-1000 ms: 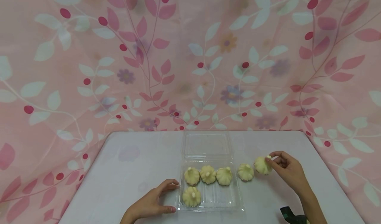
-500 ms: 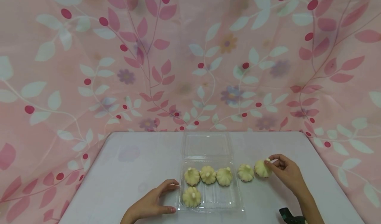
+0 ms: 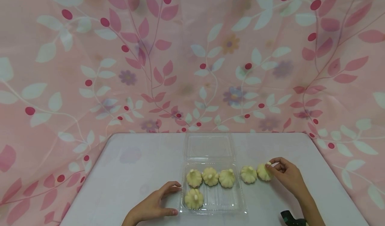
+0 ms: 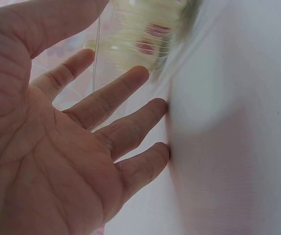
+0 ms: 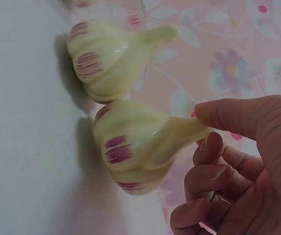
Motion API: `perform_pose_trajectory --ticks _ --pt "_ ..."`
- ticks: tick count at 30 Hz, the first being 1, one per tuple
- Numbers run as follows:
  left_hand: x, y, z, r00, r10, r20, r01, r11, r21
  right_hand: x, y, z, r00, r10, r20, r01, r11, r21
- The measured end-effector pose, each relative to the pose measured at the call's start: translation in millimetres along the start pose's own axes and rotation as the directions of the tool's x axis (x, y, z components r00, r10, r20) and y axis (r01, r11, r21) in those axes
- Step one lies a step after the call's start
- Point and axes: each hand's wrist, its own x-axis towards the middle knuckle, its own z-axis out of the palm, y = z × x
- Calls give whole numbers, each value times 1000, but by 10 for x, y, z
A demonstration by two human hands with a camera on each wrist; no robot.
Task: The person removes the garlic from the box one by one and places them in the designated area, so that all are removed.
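Note:
My right hand [image 3: 287,176] pinches the stem of a garlic bulb [image 5: 138,147] between thumb and index finger. The bulb is pale cream with purple streaks, upright at the table surface. Beside it stands another garlic bulb [image 5: 106,58]; the two touch or nearly touch in the right wrist view. To their left lies a clear plastic box [image 3: 222,204] with several garlic bulbs in it: a back row and one bulb [image 3: 194,199] at front left. My left hand [image 3: 153,202] is at the box's left side, fingers spread and relaxed. Whether it touches the wall cannot be told.
The box's clear lid [image 3: 209,146] lies folded back behind it on the white table [image 3: 120,179]. A black object [image 3: 290,217] sits at my right wrist. A pink floral cloth [image 3: 192,52] hangs behind the table.
My right hand has moved left and slightly down with the pinched garlic bulb, bringing it closer to its neighbour. The left hand and the box have stayed put.

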Motion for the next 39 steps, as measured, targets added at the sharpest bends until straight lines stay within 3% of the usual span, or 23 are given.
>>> perform_pose_trajectory --ticks 14,39 --pt "-8 2 -2 1000 16 -6 -16 1000 5 -13 -27 11 999 16 36 -14 998 -59" --pt "-6 7 -22 999 34 -2 -34 999 13 -110 -256 -52 996 -90 5 90 995 -35"
